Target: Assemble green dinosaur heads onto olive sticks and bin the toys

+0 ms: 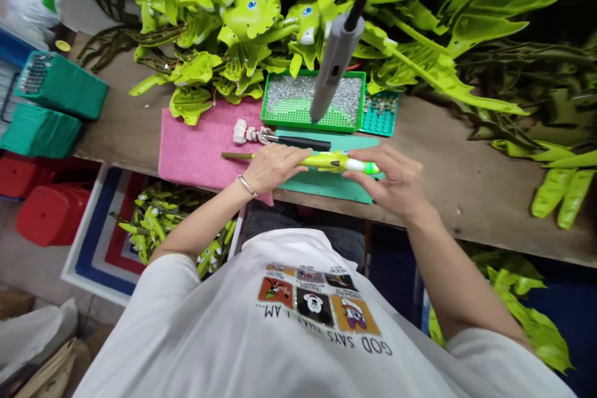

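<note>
Across the teal mat (321, 189) lies a long yellow-green plastic toy piece (321, 161), with a brown tail end at left and a white-and-bright-green tip at right. My left hand (275, 166) is closed over its left part, fingers along the top. At the other end, the thumb and fingers of my right hand (394, 177) curl around the tip. Just behind the piece is a black-handled tool (303, 142) with a metal shaft, beside a white bundled object (247, 132). A grey electric screwdriver (333, 68) hangs above on a black cord.
Behind stand a green tray of small screws (267, 99) and a teal tray of small round parts (387, 118). Yellow-green toy shells (252, 15) pile along the back. A pink cloth (186, 149) lies left, near green boxes (69, 87). A crate (97, 236) of toy parts stands below.
</note>
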Demonstrator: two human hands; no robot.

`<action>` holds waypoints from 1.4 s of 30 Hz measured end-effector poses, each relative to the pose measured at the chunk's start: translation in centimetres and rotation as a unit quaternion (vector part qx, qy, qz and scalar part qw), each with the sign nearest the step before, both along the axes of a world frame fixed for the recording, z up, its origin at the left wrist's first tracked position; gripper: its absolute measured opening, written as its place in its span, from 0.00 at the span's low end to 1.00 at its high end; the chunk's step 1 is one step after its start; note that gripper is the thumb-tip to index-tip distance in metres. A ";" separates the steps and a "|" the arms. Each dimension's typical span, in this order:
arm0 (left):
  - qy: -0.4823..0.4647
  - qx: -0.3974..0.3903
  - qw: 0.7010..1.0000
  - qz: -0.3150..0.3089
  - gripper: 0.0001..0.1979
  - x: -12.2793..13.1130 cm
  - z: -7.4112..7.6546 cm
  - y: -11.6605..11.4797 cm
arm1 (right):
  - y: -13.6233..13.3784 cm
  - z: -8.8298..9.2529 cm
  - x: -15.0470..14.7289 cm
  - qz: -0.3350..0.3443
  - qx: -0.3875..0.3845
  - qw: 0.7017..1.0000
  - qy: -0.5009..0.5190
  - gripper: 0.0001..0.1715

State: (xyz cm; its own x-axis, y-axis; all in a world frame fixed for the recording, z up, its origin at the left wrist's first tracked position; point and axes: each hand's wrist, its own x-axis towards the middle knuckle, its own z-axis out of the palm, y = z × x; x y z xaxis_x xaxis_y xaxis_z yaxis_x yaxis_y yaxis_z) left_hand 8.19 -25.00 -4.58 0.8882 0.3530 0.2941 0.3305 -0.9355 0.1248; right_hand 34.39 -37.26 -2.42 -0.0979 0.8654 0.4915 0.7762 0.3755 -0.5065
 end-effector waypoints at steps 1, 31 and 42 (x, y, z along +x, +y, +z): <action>-0.013 -0.009 1.000 0.015 0.23 -0.9 -0.2 0.4 | 0.1 0.5 -0.2 -0.005 -0.011 1.000 -0.010 0.12; -0.056 -0.079 0.995 0.038 0.21 -9.8 -3.3 -1.1 | 0.7 -4.3 -10.8 -0.029 0.042 0.998 0.022 0.14; -0.009 -0.097 0.992 0.079 0.29 1.5 -2.9 -6.7 | 1.5 -6.0 -1.4 -0.363 -0.218 0.906 0.014 0.19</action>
